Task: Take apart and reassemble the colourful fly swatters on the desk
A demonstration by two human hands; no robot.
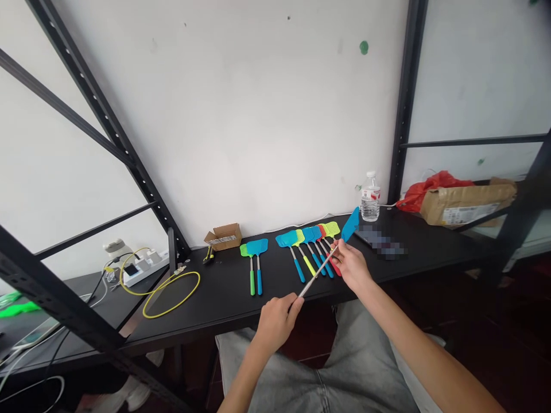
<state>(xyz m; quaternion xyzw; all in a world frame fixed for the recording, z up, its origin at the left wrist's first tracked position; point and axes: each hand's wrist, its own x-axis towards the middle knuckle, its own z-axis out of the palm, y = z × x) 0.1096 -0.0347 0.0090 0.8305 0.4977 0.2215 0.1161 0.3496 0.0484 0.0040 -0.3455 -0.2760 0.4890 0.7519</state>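
Left hand (pixel 275 324) clenched on the lower shaft of a blue fly swatter (pixel 318 274), right hand (pixel 350 264) pinching the same shaft near the head, grip seemingly firm though partly hidden. Swatter held over the black counter (pixel 224 304), just beside a row of colored fly swatters (pixel 307 235); plastic water bottle (pixel 370 198) beyond.

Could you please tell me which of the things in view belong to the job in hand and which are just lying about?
Job in hand:
blue fly swatter, held by left hand and right hand
row of coloured fly swatters

Lying about:
water bottle
small cardboard box
yellow cable
power strip
brown parcel
red plastic bag
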